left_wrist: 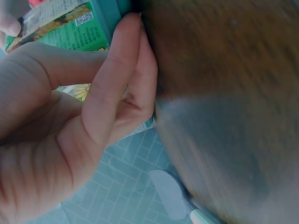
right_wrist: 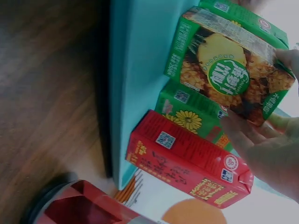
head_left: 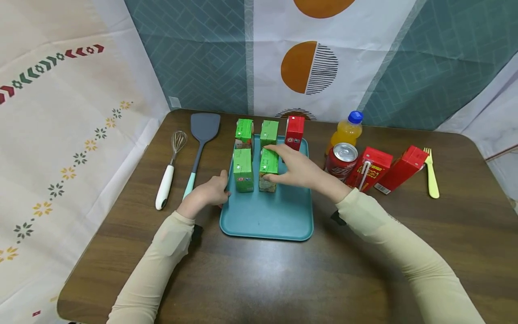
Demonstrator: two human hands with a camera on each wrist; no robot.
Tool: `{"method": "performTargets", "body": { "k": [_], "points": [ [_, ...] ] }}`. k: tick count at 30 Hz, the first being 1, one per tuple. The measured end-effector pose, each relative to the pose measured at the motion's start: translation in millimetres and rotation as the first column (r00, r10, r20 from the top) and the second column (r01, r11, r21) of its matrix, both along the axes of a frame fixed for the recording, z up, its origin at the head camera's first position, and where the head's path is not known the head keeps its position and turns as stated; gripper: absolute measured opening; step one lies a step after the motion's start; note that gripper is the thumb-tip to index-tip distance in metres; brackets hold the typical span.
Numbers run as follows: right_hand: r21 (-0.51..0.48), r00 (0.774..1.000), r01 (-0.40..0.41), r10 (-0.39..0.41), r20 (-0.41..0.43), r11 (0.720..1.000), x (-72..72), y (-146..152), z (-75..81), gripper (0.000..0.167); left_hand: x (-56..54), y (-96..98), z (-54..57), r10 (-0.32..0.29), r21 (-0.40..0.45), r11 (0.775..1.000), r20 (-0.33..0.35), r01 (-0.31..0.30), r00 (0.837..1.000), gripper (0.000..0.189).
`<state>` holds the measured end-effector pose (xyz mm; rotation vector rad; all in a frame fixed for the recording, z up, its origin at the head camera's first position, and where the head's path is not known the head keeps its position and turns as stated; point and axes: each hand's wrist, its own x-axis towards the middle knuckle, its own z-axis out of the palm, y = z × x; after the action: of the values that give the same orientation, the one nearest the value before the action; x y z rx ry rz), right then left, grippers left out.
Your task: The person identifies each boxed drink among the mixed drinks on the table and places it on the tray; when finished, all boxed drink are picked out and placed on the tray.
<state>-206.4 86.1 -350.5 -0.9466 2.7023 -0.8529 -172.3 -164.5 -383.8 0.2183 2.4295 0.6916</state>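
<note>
A teal tray (head_left: 267, 220) lies on the table and bears several green juice cartons and a red one. My left hand (head_left: 212, 191) is at the tray's left edge, its fingertips pinching the rim in the left wrist view. With my right hand (head_left: 297, 168) I grip the top of a pineapple juice carton (right_wrist: 224, 70), thumb on one side and fingers on the other. Left of it stands a green carton (head_left: 243, 171). Two more, a left green carton (head_left: 244, 130) and a middle green carton (head_left: 269, 130), stand behind, beside the red carton (head_left: 294, 132).
Right of the tray stand an orange juice bottle (head_left: 346, 132), a soda can (head_left: 341, 161), a red carton with a straw (head_left: 374, 164) and another red carton (head_left: 400, 171). A yellow fork (head_left: 432, 175) lies beyond. A whisk (head_left: 166, 184) and spatula (head_left: 204, 128) lie left.
</note>
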Motion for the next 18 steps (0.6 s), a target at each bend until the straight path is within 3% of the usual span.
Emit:
{"method": "performTargets", "body": {
  "k": [7,10,18],
  "points": [
    [-0.046,0.998,-0.06,0.06,-0.011,0.997,3.8,12.4,-2.9,0.082,0.5,1.3,0.1,0.001,-0.003,1.0,-0.009,-0.001,1.0,0.05],
    [-0.094,0.997,-0.071,0.07,-0.012,0.993,6.6,21.6,-0.4,0.081,1.6,1.1,-0.2,0.007,0.0,1.0,-0.009,-0.007,1.0,0.053],
    [-0.213,1.0,-0.023,0.019,-0.022,0.977,24.3,52.9,15.3,0.071,2.3,0.9,2.9,0.004,-0.005,1.0,-0.013,-0.004,1.0,0.062]
  ]
}}
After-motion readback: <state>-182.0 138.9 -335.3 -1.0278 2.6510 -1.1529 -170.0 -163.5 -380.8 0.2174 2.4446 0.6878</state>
